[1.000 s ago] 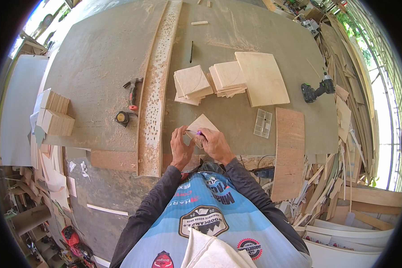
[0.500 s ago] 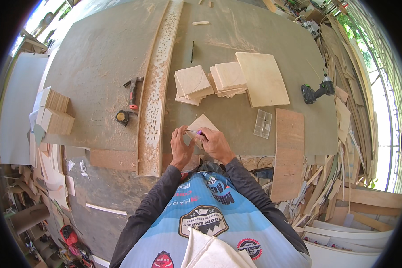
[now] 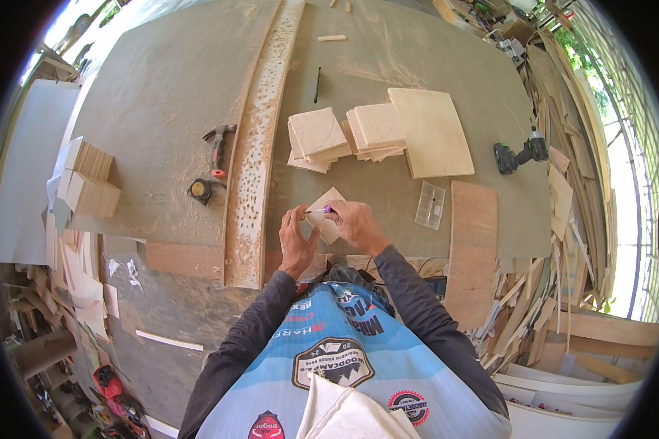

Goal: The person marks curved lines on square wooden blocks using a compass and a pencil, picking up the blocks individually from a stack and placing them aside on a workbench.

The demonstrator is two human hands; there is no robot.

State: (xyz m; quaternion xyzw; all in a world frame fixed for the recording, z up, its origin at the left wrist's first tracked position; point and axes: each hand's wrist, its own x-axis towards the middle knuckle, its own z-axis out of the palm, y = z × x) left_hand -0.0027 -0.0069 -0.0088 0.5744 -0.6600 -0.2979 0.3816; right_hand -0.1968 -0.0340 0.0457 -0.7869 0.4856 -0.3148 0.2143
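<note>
My right hand is closed around a small screwdriver; its purple collar and thin metal shaft show, but the fingers hide most of the handle. The shaft points left toward my left hand, whose thumb and fingertips are closed near the tip. Whatever those fingertips hold is too small to make out. A pale square plywood piece lies cornerwise under both hands on the near part of the worktable.
Beyond my hands stand stacked plywood squares beside a larger panel. A clear compartment box and a cordless drill lie rightward. Leftward are a perforated wooden strip, a hammer, a tape measure and stacked blocks.
My right hand has shifted slightly away from me and to the right with the screwdriver, and the shaft shows more clearly. My left hand stays nearly in place.
</note>
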